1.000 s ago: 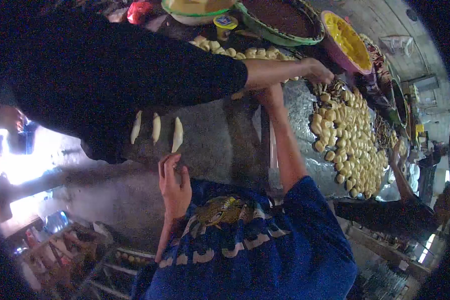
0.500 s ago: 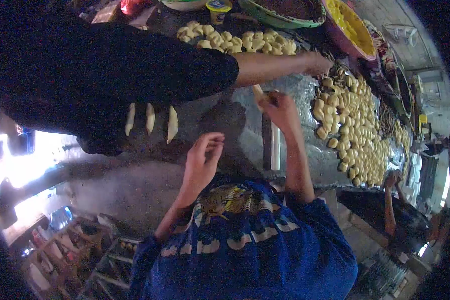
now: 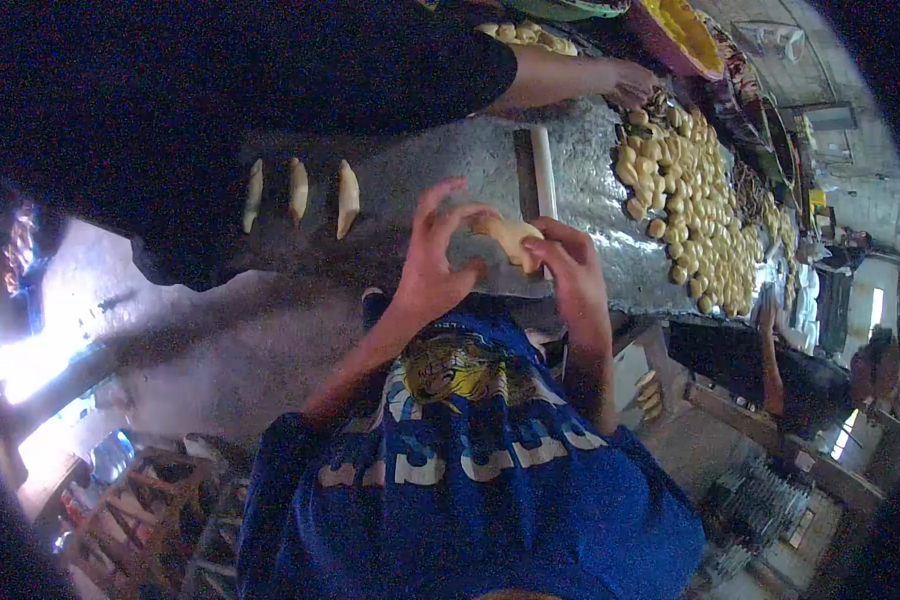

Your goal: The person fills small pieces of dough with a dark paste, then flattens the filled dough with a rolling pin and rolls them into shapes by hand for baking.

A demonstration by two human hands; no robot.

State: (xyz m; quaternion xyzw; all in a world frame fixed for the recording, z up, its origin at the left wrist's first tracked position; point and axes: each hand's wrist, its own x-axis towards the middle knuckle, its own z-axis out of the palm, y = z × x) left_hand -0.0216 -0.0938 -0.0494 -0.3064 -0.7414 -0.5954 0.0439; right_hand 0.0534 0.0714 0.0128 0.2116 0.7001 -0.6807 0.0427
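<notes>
Right grip (image 3: 568,262) closed on a pale dough piece (image 3: 515,242), above the bench (image 3: 410,165) by its near edge. Left grip (image 3: 448,245) open, fingers curved round the other end (contact unclear). Beyond: a white rod (image 3: 543,170); leftward, three long dough strips (image 3: 298,190), spaced apart; rightward, massed dough balls (image 3: 695,205), a co-worker's hand (image 3: 630,84) at their far end.

The hands (image 3: 574,268) have a pale dough piece (image 3: 513,240) between them, the right one pinching its end.
</notes>
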